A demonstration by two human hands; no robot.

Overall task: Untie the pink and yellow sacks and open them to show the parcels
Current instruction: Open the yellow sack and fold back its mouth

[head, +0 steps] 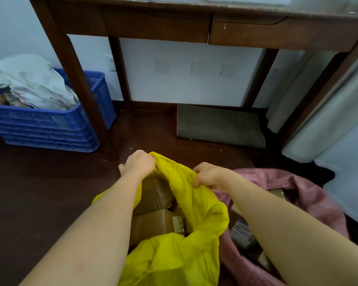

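The yellow sack (196, 209) stands on the dark floor just in front of me, its mouth pulled apart. My left hand (137, 164) grips the far left edge of the mouth and my right hand (208, 175) grips the right edge. Brown cardboard parcels (156, 222) show inside the opening. To the right lies the pink sack (310, 190), its mouth wide, with more parcels (243, 234) inside, partly hidden by my right forearm.
A dark wooden desk (157, 25) stands ahead, one leg close to the yellow sack. A blue plastic crate (50, 126) with grey mailing bags sits at the left. A grey mat (219, 126) lies under the desk. Pale curtains (318, 112) hang at the right.
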